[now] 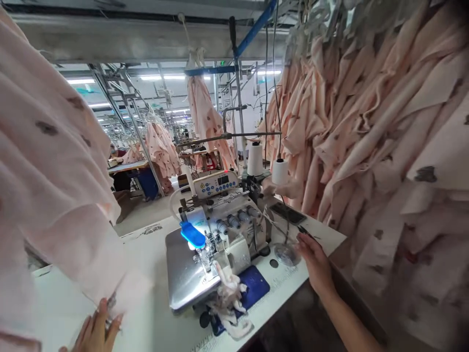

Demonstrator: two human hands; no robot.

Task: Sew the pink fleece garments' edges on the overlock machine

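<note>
**Our left hand grips pink printed cloth beside the sewing machine.**
In the head view, the cloth hangs in a big fold at the left end of the white table, its long axis running from upper left down to that hand, whose fingers close on its lower edge. Our right hand is open and holds nothing we can see, resting just beside small black scissors on the table's far side. Two white thread cones stand behind the machine, and pink shirts hang in a dense row on the right.
</note>
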